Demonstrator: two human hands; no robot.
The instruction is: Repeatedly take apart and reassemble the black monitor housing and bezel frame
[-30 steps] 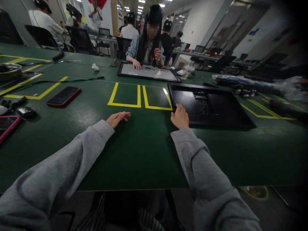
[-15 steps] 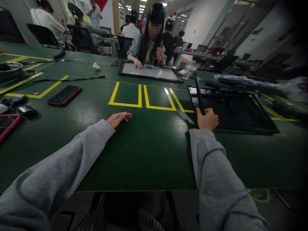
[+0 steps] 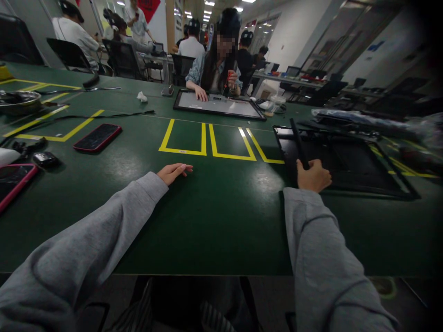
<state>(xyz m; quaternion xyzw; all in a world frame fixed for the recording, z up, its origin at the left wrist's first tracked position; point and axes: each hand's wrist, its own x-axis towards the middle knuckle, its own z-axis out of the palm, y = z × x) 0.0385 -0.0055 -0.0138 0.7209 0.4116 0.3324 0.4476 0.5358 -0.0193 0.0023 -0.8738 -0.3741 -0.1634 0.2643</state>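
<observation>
My right hand is closed on the near left side of a thin black rectangular frame. The frame tilts over a wide black shell, like a monitor or screen housing, lying on the green table to the right. How far the two touch I cannot tell. My left hand rests on the table with its fingers stretched out and holds nothing. Ahead of it are rectangles marked with yellow tape.
Across the table a person with a red screwdriver works at a flat screen panel. To the left lie a phone, another red-edged phone, a black mouse-like thing and a metal bowl. Plastic-wrapped material lies back right.
My right hand has moved to the right with the black frame, which now sits lower and flatter over the shell. My left hand stays where it was on the table.
</observation>
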